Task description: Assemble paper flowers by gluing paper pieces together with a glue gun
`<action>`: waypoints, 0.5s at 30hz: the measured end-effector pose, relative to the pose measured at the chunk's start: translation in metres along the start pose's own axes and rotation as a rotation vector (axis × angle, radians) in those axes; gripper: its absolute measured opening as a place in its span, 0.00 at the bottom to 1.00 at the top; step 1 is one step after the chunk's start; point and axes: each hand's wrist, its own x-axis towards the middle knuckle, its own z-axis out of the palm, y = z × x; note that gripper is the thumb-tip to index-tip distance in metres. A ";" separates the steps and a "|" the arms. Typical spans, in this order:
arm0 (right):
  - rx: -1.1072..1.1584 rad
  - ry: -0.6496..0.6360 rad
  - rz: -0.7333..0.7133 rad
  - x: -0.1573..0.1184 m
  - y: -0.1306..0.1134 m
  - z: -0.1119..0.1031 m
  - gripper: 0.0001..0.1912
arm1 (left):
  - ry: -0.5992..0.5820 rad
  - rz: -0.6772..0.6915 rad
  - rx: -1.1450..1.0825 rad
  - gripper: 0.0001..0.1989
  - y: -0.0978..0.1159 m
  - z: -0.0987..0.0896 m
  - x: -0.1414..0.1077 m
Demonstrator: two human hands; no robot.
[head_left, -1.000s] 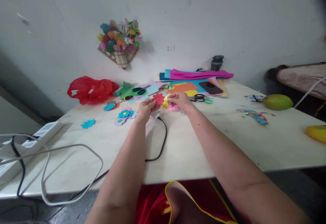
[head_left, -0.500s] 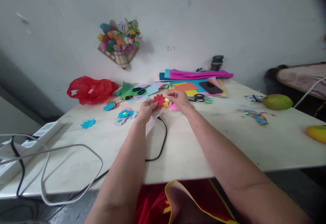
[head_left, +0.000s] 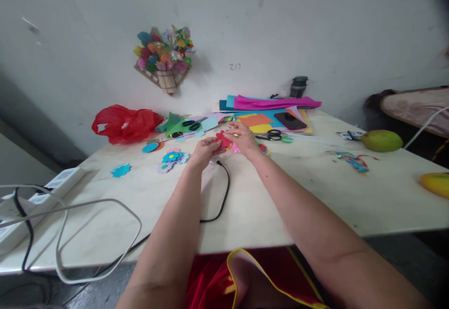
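Observation:
Over the middle of the table, my left hand point(head_left: 205, 152) pinches the lower left edge of a red paper flower point(head_left: 222, 139). My right hand point(head_left: 243, 139) is at the flower's right side, its bent fingertips at the petals; whether anything small is between them is too small to tell. Behind and below the hands, a pink item point(head_left: 235, 148) is partly hidden. To the left of my left hand lies a small pile of blue and lilac paper flowers point(head_left: 171, 158), with a single blue flower point(head_left: 121, 170) farther left.
Black scissors point(head_left: 273, 135) and a phone point(head_left: 290, 121) lie right of the hands, by coloured sheets point(head_left: 256, 121). A red bag point(head_left: 126, 124) sits back left. A power strip point(head_left: 58, 189) and cables are at left, a mango point(head_left: 381, 141) at right.
My right hand has moved slightly left and its fingertips now meet the red flower. Small colourful pieces now show beside my right wrist. My left hand keeps its hold.

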 end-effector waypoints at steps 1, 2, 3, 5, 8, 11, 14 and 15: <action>0.000 -0.003 0.007 0.000 0.000 0.000 0.02 | -0.001 -0.001 -0.002 0.17 0.000 0.000 0.000; 0.002 -0.007 0.016 0.000 -0.001 0.000 0.02 | -0.001 -0.001 -0.005 0.17 0.000 0.000 0.000; 0.004 -0.013 0.023 0.000 -0.001 0.000 0.02 | 0.000 0.000 -0.008 0.16 0.000 0.000 0.000; 0.004 -0.020 0.027 0.000 0.000 0.000 0.03 | 0.001 0.004 -0.015 0.16 0.001 0.001 -0.001; -0.009 -0.028 0.012 0.000 0.000 0.000 0.04 | -0.003 0.009 -0.018 0.16 0.001 0.001 -0.001; -0.016 -0.034 -0.007 0.000 -0.001 -0.001 0.05 | -0.009 0.010 -0.008 0.15 0.001 0.001 -0.001; -0.027 -0.036 -0.020 0.001 -0.003 -0.001 0.06 | -0.013 0.009 0.000 0.14 0.001 0.001 -0.001; -0.034 -0.032 -0.018 0.001 -0.004 -0.001 0.06 | -0.013 0.008 -0.001 0.14 0.001 0.001 -0.002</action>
